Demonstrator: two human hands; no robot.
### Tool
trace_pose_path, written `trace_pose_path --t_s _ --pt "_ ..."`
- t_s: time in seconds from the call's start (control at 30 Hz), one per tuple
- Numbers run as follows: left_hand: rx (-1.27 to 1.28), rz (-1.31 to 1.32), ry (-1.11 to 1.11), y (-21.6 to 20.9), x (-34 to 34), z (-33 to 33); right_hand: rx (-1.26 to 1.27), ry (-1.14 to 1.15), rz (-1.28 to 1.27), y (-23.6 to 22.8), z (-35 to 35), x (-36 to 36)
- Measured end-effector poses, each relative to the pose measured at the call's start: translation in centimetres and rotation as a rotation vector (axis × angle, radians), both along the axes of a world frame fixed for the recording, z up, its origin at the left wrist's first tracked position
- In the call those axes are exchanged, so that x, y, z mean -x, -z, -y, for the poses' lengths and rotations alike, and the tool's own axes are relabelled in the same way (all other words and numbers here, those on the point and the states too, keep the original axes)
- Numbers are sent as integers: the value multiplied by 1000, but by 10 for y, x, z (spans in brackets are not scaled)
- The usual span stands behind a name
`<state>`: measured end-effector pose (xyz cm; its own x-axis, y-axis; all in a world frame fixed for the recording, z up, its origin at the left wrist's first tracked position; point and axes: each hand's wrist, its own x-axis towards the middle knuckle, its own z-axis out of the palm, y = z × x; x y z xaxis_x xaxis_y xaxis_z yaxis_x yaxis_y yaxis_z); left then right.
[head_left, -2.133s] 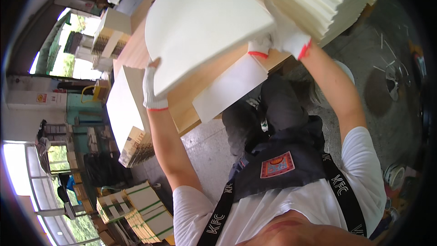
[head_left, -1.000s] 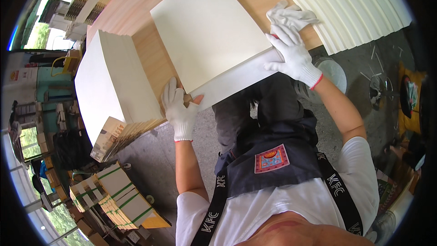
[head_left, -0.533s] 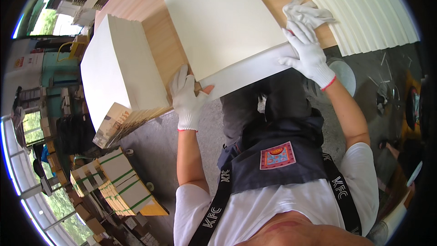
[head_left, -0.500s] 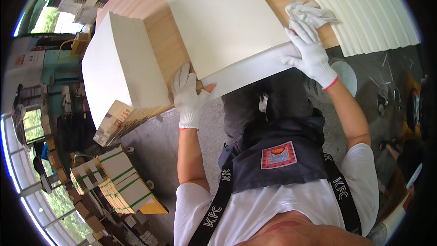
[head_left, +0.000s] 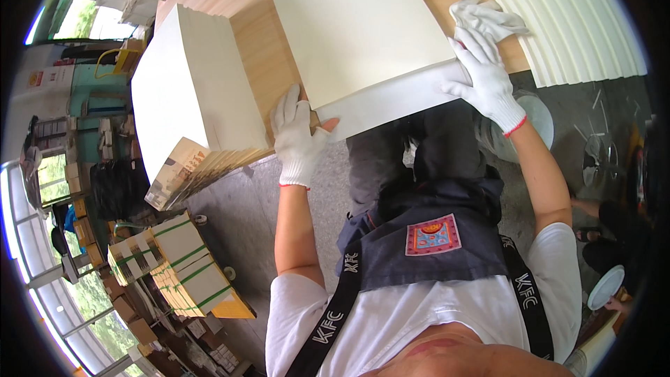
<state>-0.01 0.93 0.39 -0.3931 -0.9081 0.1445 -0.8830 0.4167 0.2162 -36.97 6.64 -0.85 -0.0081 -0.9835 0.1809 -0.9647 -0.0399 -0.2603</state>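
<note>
A large cream-white sheet (head_left: 359,28) lies flat on the wooden table (head_left: 262,35) in front of me. A whiter strip (head_left: 391,100) runs along its near edge, by the table's front. My left hand (head_left: 296,136), in a white knit glove with bare skin showing at the thumb, rests at the strip's left end, fingers stretched out and thumb apart. At the other end, my gloved right hand (head_left: 486,84) lies with fingers extended over the sheet's near right corner and thumb spread onto the strip. Neither hand is closed round anything.
A tall stack of white sheets (head_left: 227,91) stands at the left. Rows of overlapping pale sheets (head_left: 565,21) cover the right. A crumpled white glove (head_left: 488,17) lies beyond my right hand. Strapped bundles (head_left: 185,255) sit low left; another person's hand holds a white round object (head_left: 606,287) lower right.
My hands stay at the two ends of the strip in much the same pose. The whole view has shifted slightly. At the lower right, the other person's white round object has come further into view.
</note>
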Motion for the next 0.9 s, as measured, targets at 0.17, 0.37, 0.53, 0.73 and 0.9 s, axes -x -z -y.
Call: trace_pose_path --t_s 0.17,0.37,0.53,0.73,0.9 --pt "0 30 22 -3 2 2 -61 13 -89 6 2 5" --pt "-8 12 25 2 0 3 -53 -8 -72 4 2 5" --pt "7 1 27 8 -3 6 -90 11 -47 0 3 4" --pt "32 13 33 4 -3 5 -117 6 -85 -1 2 4" --pt "115 -87 180 -22 34 -10 -97 26 -85 2 2 3"
